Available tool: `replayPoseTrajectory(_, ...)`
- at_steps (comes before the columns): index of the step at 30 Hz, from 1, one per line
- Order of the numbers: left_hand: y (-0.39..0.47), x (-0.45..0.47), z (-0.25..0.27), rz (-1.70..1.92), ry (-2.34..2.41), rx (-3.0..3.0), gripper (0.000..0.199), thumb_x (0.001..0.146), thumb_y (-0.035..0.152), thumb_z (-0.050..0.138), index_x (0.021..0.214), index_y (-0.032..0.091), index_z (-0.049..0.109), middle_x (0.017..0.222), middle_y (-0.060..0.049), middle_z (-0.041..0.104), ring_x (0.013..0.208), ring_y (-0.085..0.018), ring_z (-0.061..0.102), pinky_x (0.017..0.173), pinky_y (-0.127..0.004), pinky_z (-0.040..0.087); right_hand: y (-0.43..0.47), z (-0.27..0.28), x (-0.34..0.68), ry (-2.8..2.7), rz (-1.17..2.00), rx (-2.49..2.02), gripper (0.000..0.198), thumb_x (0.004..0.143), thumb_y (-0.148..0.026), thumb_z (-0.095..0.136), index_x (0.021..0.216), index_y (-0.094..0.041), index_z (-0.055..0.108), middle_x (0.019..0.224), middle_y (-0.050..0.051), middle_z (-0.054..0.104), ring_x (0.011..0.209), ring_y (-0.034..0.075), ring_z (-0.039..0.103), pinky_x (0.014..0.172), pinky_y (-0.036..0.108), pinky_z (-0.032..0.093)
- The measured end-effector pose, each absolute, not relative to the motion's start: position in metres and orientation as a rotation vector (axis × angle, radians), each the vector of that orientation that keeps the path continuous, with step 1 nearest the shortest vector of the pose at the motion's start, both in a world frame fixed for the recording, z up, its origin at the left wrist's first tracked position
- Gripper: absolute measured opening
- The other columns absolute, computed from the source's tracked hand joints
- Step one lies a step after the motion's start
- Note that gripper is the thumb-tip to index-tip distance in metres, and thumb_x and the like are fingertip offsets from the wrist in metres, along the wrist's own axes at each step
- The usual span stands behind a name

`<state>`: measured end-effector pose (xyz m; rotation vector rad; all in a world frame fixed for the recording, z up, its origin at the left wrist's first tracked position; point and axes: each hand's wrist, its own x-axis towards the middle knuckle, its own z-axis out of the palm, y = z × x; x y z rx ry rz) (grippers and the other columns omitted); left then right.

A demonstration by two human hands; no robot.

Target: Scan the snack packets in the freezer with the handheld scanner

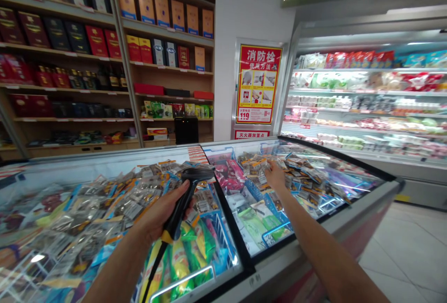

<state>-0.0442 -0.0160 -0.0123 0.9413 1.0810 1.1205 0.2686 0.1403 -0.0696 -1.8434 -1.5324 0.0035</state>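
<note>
My left hand (162, 214) grips a black barcode scanner (190, 186) with a yellow band at its base and a cable hanging down. It is held over the left bay of a chest freezer (254, 275), above clear packets of frozen food (115, 200). My right hand (274, 176) reaches into the right bay and rests on a pile of small orange-edged packets (300, 172) in a blue basket (268, 200). I cannot tell whether its fingers have closed on a packet.
Wooden shelves (104, 84) with boxed goods line the back wall. A red fire-hydrant notice (257, 84) hangs on a white pillar. An open chiller (370, 103) with packaged food stands at the right. Tiled floor (412, 252) lies to the freezer's right.
</note>
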Motion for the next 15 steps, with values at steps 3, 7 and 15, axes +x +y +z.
replayPoseTrajectory(3,-0.015,-0.046,-0.013,1.116,1.114,0.964,0.035,0.069,0.049,0.056,0.066,0.014,0.056,0.054,-0.003,0.059,0.041,-0.008,0.05,0.039,-0.017,0.04,0.128,-0.07,0.278,-1.53,-0.126,-1.951,0.048,0.076,-0.018,0.038,0.124,-0.022,0.043,0.109,0.008,0.058,0.1,0.022,0.052,0.081,0.034,0.039)
replayPoseTrajectory(7,-0.015,-0.047,-0.013,1.14,1.183,0.944,0.034,0.068,0.048,0.058,0.071,0.014,0.058,0.054,-0.001,0.059,0.041,-0.008,0.051,0.039,-0.017,0.041,0.118,-0.081,0.274,-1.692,-0.313,-2.016,0.038,0.082,-0.029,0.034,0.117,-0.025,0.051,0.13,0.007,0.042,0.118,0.025,0.035,0.092,0.043,0.028)
replayPoseTrajectory(15,-0.017,-0.057,-0.01,1.188,1.236,0.922,0.035,0.07,0.049,0.054,0.066,0.015,0.055,0.053,-0.002,0.059,0.041,-0.009,0.051,0.038,-0.018,0.04,0.106,-0.079,0.264,-1.819,-0.305,-2.036,0.039,0.081,-0.037,0.038,0.113,-0.022,0.054,0.131,0.01,0.04,0.122,0.028,0.029,0.093,0.05,0.022)
